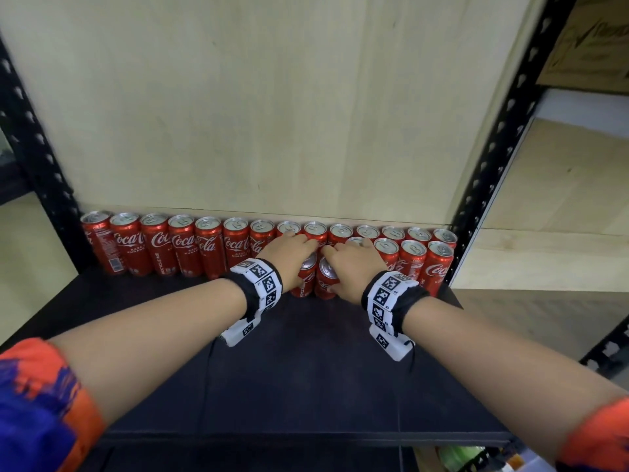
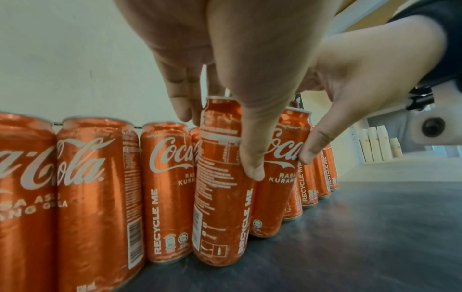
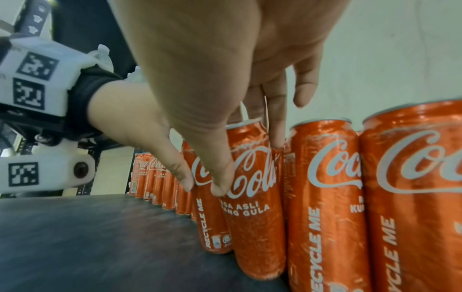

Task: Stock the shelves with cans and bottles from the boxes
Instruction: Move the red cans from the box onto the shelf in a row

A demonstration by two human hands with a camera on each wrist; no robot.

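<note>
Two red Coca-Cola cans stand side by side on the black shelf, in front of the back row of cans. My left hand grips the left can from above, thumb on its front and fingers behind. In the same way my right hand grips the right can, thumb on the front. The two hands touch over the cans. Both cans lean slightly, and their bases look to be on the shelf.
A short second row of cans stands just right of my right hand. Black perforated uprights frame the bay, with a pale wooden back panel. A cardboard box sits on the neighbouring upper shelf.
</note>
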